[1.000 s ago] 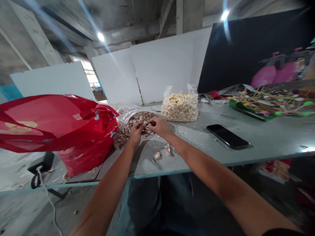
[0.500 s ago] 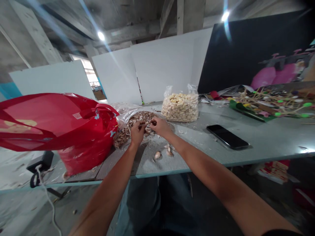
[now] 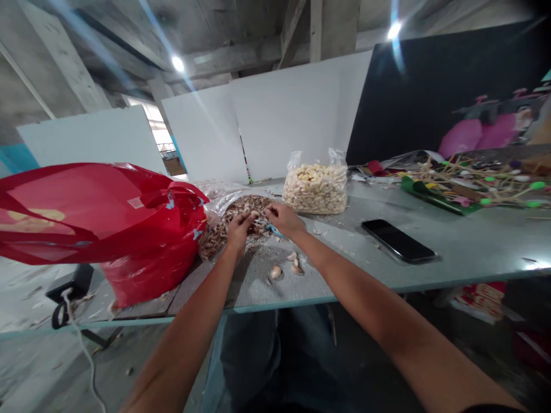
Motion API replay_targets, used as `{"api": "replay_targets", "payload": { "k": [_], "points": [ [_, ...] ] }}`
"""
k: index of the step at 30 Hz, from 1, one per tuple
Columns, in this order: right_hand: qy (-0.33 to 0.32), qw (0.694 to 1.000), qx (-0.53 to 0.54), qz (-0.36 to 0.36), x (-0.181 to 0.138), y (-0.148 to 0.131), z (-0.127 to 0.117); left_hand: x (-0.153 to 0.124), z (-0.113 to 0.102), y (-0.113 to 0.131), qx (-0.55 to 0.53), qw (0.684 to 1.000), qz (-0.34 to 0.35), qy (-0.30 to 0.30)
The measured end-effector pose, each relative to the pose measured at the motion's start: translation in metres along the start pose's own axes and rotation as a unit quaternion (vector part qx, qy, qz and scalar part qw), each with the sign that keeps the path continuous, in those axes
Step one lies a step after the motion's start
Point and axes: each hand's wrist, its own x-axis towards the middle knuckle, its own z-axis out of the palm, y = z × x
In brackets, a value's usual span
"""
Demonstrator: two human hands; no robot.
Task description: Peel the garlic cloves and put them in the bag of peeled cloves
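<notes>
Both my hands meet over a clear bag of brown garlic skins (image 3: 224, 225) on the grey table (image 3: 430, 269). My left hand (image 3: 239, 228) pinches a small garlic clove (image 3: 255, 214) at its fingertips. My right hand (image 3: 280, 219) is closed against the same clove, and a small blue-handled tool (image 3: 272, 231) sticks out below its palm. Three loose unpeeled cloves (image 3: 275, 271) lie on the table just nearer to me than my hands.
A clear bag full of peeled cloves (image 3: 316, 188) stands behind my right hand. A big red plastic bag (image 3: 129, 229) fills the table's left end. A black phone (image 3: 398, 240) lies to the right, with coloured craft sticks (image 3: 473, 180) beyond it. White boards (image 3: 293, 115) stand behind.
My hands stayed together over the skins, working the clove. My right hand turned slightly, and the blue tool now shows under it.
</notes>
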Motion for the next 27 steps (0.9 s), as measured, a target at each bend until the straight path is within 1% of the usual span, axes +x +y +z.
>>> {"api": "replay_targets", "payload": {
  "k": [3, 6, 12, 16, 19, 23, 27],
  "points": [
    [0.001, 1.0, 0.009, -0.013, -0.001, -0.001, 0.001, -0.001, 0.001, 0.001, -0.03, 0.999, -0.014, -0.01],
    [-0.006, 0.999, -0.01, -0.046, -0.003, -0.003, 0.002, -0.002, 0.0, 0.001, -0.028, 0.999, -0.017, -0.006],
    [-0.051, 0.987, -0.13, -0.082, -0.004, -0.008, -0.002, -0.003, 0.0, -0.001, -0.015, 0.999, -0.035, -0.01],
    [-0.078, 0.972, -0.204, -0.089, -0.004, -0.012, -0.003, -0.004, 0.001, 0.0, -0.011, 0.999, -0.037, -0.015],
    [-0.082, 0.963, -0.241, -0.088, -0.004, -0.012, -0.001, -0.004, 0.001, 0.0, -0.01, 0.999, -0.036, -0.015],
    [-0.081, 0.959, -0.257, -0.083, -0.005, -0.009, 0.001, -0.002, 0.001, -0.001, -0.008, 0.999, -0.045, -0.009],
    [-0.058, 0.97, -0.223, -0.077, -0.006, -0.008, 0.001, 0.0, 0.001, -0.004, 0.005, 0.999, -0.038, 0.003]
  ]
}}
